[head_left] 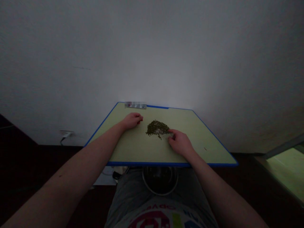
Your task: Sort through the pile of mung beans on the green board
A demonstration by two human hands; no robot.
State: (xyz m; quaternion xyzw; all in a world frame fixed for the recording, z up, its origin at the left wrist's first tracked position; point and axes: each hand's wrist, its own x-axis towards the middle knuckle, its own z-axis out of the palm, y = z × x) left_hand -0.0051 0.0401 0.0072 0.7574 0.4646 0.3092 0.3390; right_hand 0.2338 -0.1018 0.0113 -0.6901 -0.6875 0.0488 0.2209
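A loose pile of small dark-green beans, resembling mung beans (155, 125), is spread on the pale-topped table (140, 148) with a thin patch at its lower side. My right hand (181, 143) rests at the pile's right edge. Its index finger touches the beans and its thumb is apart below, with the other fingers curled under. To the left of the pile, my left hand (132, 121) lies on the table, fingers curled together; what they hold, if anything, is hidden. Beneath the table's near edge, a round metal bowl (160, 192) sits on my lap, its inside dark.
Blue edging (152, 164) runs round the table. A blurred flat strip (135, 105) lies at the far edge, against the white wall (152, 63). A small dark sliver (205, 148) is at the right. A plug with a cable (66, 135) is in the wall at left.
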